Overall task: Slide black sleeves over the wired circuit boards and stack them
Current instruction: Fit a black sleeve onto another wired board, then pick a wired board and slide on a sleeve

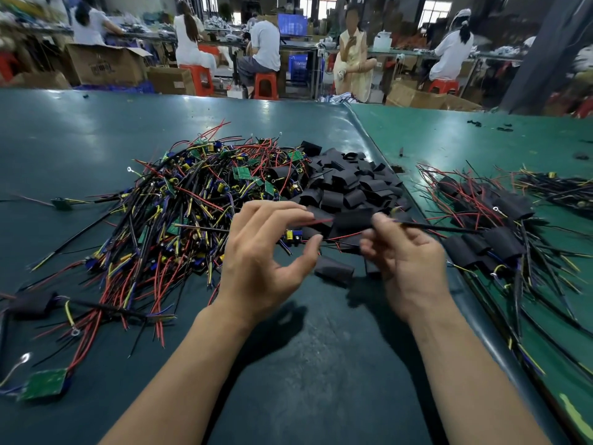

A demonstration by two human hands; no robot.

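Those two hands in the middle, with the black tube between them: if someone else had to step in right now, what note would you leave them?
Left hand: fingers around the board end of the wired circuit board in work.
Right hand: pinches that board's black wire; the black sleeve sits on the wires between the hands.
Tangled pile of unsleeved wired boards: on the green table, left of centre.
Heap of loose black sleeves: behind the hands.
Done: a stack of sleeved boards lies to the right.
Left: finish this sleeve, stack it, then work through the large pile.
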